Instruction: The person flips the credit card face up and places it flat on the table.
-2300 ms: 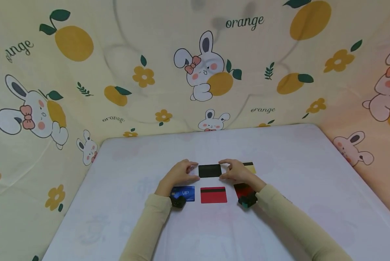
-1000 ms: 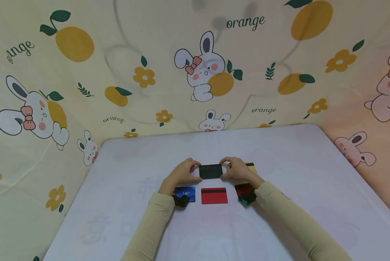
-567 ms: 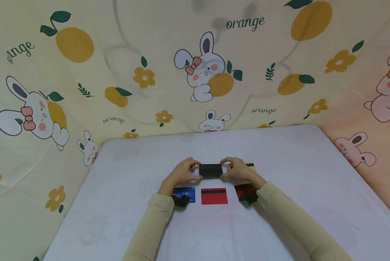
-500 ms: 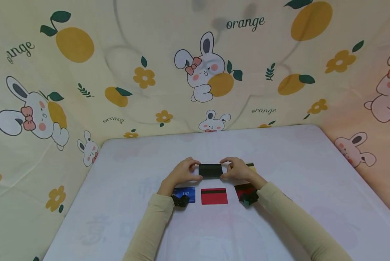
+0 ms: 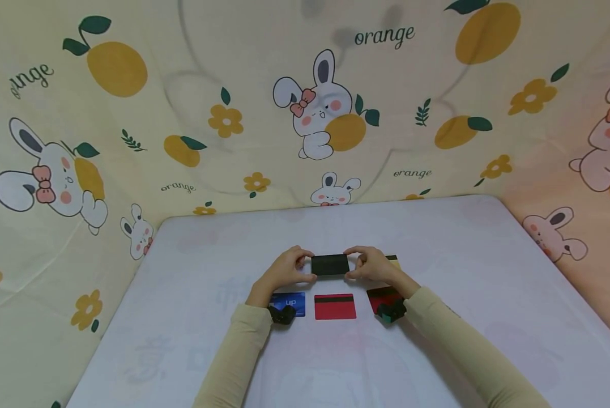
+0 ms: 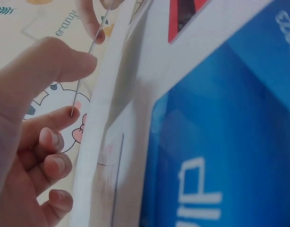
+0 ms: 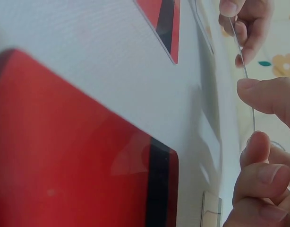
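A dark, black-looking card (image 5: 330, 265) is held between my two hands at the middle of the table. My left hand (image 5: 284, 268) grips its left end, thumb at the near corner and index finger at the far one. At the other end my right hand (image 5: 371, 266) does the same with thumb and index finger. From the wrist views the card shows edge-on as a thin line (image 6: 94, 45), raised over the white surface. Below the left wrist lies a blue VIP card (image 5: 295, 304). A red card with a black stripe (image 5: 334, 307) lies nearest in front.
Another red, black-striped card (image 5: 378, 296) lies partly under the right wrist camera (image 5: 390, 311). A yellow card with a dark stripe (image 5: 393, 261) shows behind the right hand. One more card (image 6: 117, 179) lies by the left hand. A printed fabric wall (image 5: 223, 187) bounds the white table (image 5: 208, 249).
The dark card has tilted back and forth and now sits slightly farther up the view. My left hand has shifted a little right. Both hands keep their hold; the other cards stay put.
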Demonstrator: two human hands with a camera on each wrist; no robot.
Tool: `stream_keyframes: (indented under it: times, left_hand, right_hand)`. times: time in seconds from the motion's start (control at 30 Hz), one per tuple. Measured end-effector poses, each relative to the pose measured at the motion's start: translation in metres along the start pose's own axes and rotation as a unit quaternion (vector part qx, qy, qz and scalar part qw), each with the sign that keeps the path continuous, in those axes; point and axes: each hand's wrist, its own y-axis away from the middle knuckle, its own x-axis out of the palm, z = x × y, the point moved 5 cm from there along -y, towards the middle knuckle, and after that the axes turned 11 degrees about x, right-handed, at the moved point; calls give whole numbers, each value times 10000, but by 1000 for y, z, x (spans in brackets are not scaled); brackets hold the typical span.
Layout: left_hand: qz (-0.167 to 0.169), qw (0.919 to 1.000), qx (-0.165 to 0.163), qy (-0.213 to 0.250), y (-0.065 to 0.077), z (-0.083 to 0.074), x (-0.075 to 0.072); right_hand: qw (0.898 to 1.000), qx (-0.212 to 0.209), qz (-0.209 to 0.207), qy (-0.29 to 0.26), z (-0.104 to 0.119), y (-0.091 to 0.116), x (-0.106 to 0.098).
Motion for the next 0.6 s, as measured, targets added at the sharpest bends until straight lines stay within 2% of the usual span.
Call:
stream_keyframes:
  times: [0.27,0.6]
  left_hand:
    - [72,9999,-120,-57,0,-1,1]
    - [41,9999,69,-77,1,-6,1]
  right_hand:
    - [9999,-149,-56,25,0,1,-2]
    - [9990,-407,-14,-176,5,7,-7]
